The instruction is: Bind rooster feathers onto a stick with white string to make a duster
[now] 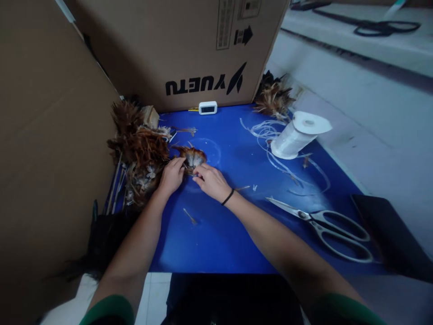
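A small fan of brown and grey feathers (194, 158) lies on the blue table between my hands. My left hand (173, 175) is at its left edge, fingers closed on its lower left part. With thumb and fingers pinched, my right hand (210, 180) holds the lower right edge of the same feathers. The quill ends under my fingertips are hidden. Close by on the left, a large pile of reddish-brown feathers (145, 146) reaches nearly to my left wrist. A black band circles my right wrist.
Silver scissors (304, 215) and a dark flat object (389, 230) lie right. Behind are a white spool (292, 137), loose clear cord (265, 131), more feathers (274, 99) and a small white device (207, 108). Cardboard (135, 49) walls the back and left.
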Demonstrator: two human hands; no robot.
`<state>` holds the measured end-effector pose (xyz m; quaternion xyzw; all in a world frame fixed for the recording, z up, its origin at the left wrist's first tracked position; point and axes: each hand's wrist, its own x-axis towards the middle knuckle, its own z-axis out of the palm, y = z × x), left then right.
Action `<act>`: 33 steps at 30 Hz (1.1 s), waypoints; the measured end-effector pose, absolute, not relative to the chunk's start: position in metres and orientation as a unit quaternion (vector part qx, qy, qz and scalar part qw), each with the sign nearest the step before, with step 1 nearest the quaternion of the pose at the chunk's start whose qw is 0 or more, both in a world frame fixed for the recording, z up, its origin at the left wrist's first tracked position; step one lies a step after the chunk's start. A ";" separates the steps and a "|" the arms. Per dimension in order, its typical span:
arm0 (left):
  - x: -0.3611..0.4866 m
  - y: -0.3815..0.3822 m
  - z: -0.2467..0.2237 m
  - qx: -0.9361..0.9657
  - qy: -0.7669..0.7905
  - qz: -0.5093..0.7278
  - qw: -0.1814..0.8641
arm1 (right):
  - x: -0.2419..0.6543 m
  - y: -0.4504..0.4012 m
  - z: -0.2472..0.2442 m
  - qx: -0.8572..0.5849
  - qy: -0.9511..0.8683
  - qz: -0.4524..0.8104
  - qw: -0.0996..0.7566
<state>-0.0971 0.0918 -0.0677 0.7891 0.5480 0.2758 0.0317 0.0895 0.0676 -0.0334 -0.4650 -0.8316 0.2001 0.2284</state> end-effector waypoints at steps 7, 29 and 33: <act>-0.091 0.086 -0.053 0.780 0.557 0.283 0.034 | 0.080 0.013 -0.022 -0.371 -0.897 0.218 0.104; -0.061 0.067 -0.034 0.845 0.506 0.163 -0.063 | 0.147 0.041 -0.055 -0.440 -0.638 0.504 0.381; -0.052 0.069 -0.032 0.857 0.493 0.103 -0.105 | 0.146 0.043 -0.059 -0.433 -0.631 0.512 0.390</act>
